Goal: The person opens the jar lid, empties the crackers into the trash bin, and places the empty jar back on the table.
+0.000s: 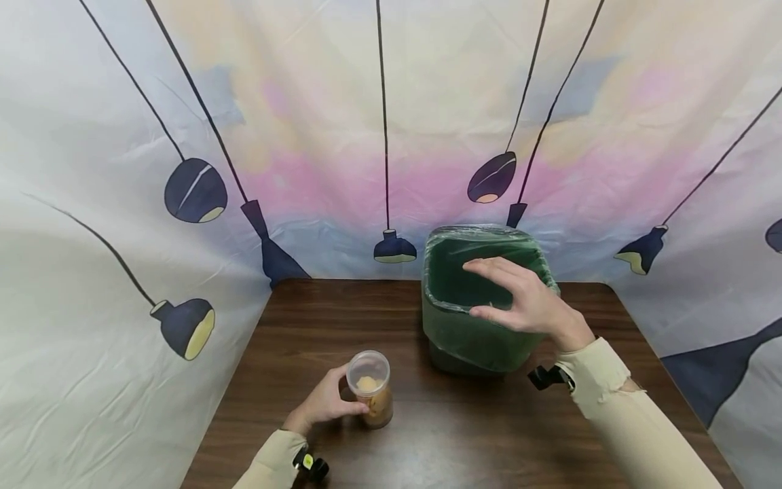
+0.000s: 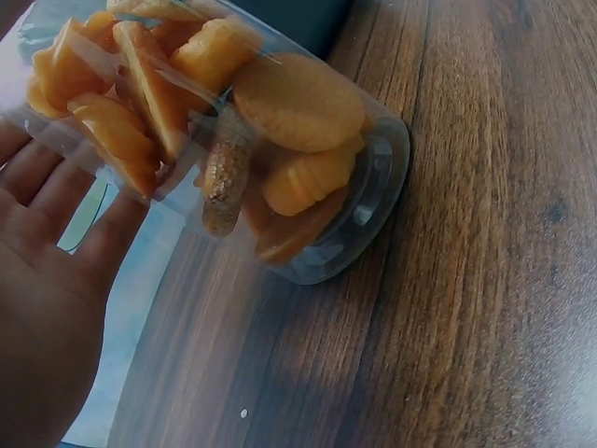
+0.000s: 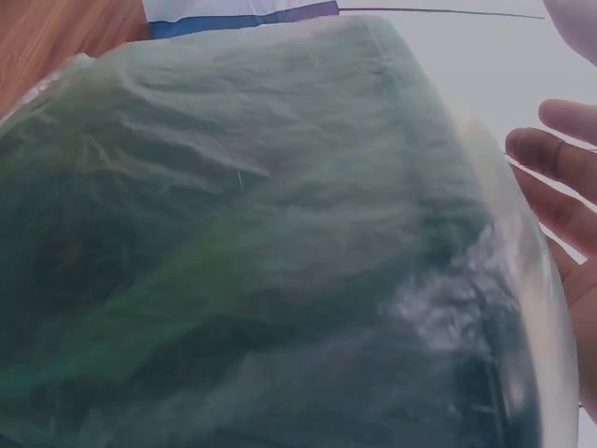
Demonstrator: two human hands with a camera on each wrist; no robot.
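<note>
My left hand (image 1: 325,400) grips a clear plastic jar (image 1: 370,390), fingers on its far side and thumb on its near side. The jar stands on the brown wooden table, partly filled with yellow-orange snack pieces (image 2: 297,103); a rough brown stick-shaped piece (image 2: 227,173) shows among them. Over the front rim of a dark green bin (image 1: 470,339), my right hand (image 1: 527,296) hovers with thumb and fingers spread, nothing between them. A thin translucent bag (image 3: 280,187) lines the bin and hangs over its outside, filling most of the right wrist view.
The wooden table (image 1: 415,448) runs back to a hanging cloth (image 1: 342,149) printed with dark lamps. The bin stands at the back right of the table, to the right of and behind the jar. A small white speck (image 2: 244,413) lies on the tabletop.
</note>
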